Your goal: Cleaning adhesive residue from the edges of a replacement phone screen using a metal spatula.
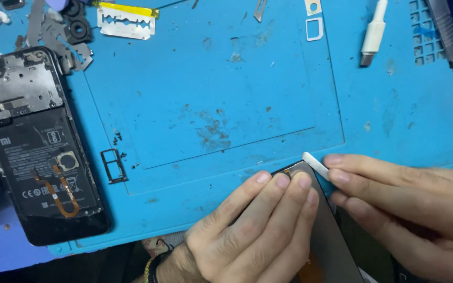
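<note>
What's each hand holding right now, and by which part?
The left hand presses its fingers on the top corner of the dark screen panel. The right hand pinches a small white pry tool by its rear end.

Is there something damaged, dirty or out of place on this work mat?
Yes. The blue mat is stained with dark smudges and crumbs near its middle. The opened phone on the left lies without its back cover, battery and cable exposed. A bare razor blade lies loose at the top edge.
</note>
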